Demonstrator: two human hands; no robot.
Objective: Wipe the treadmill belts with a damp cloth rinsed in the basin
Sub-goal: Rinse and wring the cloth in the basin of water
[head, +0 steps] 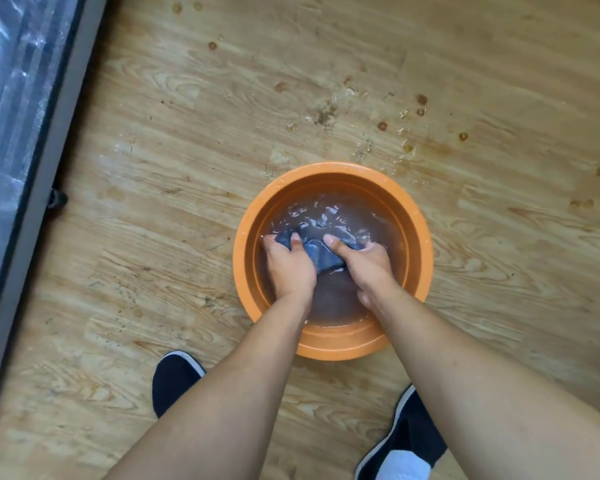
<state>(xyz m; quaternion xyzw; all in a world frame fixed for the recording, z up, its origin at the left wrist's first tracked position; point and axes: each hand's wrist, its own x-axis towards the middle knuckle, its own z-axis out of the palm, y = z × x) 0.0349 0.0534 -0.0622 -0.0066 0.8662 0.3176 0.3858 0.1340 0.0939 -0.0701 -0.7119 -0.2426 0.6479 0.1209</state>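
A pair of black shoes with white edging [174,379] stands on the wood-grain plank floor [153,168]. Just beyond, in the murky water [333,303] of the round orange plastic basin [334,348], the left grip [288,266] and right grip [368,268] each curl round the wadded dark blue cloth [321,254] between them. Far left runs the dark treadmill belt [0,98].

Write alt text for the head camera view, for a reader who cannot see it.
Looking down, the left hand and right hand grip a dark blue cloth in cloudy water inside an orange basin on a wood-grain floor. Two dark shoes show at the bottom; the treadmill runs along the left.
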